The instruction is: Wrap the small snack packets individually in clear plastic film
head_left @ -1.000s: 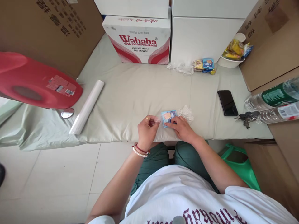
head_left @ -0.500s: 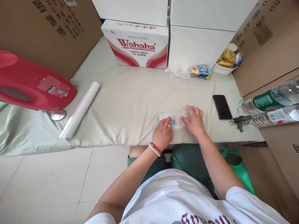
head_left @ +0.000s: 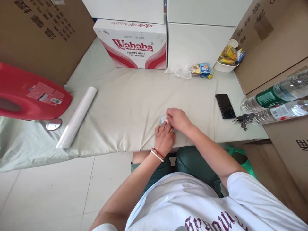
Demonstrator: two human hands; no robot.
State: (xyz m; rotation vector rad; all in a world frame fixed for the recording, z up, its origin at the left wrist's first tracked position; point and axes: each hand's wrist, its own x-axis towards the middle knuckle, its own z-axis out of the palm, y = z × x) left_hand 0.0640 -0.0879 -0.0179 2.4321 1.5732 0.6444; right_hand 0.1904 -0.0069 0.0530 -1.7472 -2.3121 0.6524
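On my feed I saw a bench (head_left: 130, 102) under a pale green sheet (head_left: 24, 150), white tiled floor (head_left: 48, 192) below, brown cardboard boxes (head_left: 43, 35) and a Wahaha carton (head_left: 132, 45) behind.

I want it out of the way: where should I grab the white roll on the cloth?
Probably best to take the white roll around its middle, coming from above, with the grip across its width. It lies flat and slanted on the cloth, an even cylinder, with bare cloth on one side and the red jug close on the other.
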